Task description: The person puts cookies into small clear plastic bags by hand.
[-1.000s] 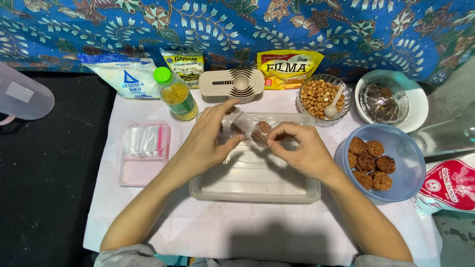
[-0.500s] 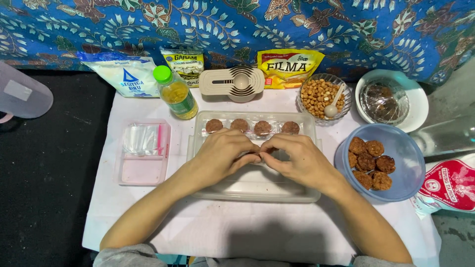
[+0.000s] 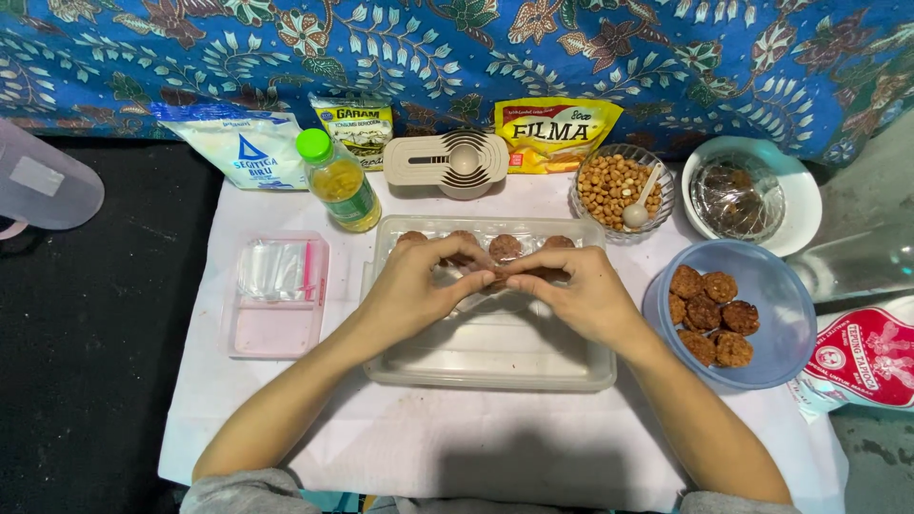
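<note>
— Where are the hands right now?

— Both over the clear rectangular tray (image 3: 495, 357) at the middle of the white cloth (image 3: 457, 447). The left hand (image 3: 414, 290) and the right hand (image 3: 576, 295) meet fingertip to fingertip, fingers narrowed around a small brown piece (image 3: 497, 278) pinched between them. Most of it is hidden, so I cannot tell its exact shape.

— And the rest of those pieces?

— A row of brown rounds (image 3: 505, 246) lies along the tray's far edge, partly covered by the fingers. More browned ones sit in the blue bowl (image 3: 776, 357) near the cloth's right edge.

— How would you handle the piece well?

— My judgement: keep the pinch light and even from both sides so it does not crumble, and hold it low over the tray so crumbs land inside. Keeping the wrists clear of the far row would also avoid smearing what is already set down.

— Anything close enough to bump?

— The bottle with the green cap (image 3: 338, 183) stands just beyond the tray's far left corner, and the glass bowl of peanuts (image 3: 614, 186) with its spoon just past the far right corner. The pink-rimmed box (image 3: 276, 328) near the left edge is well apart from the hands.
</note>
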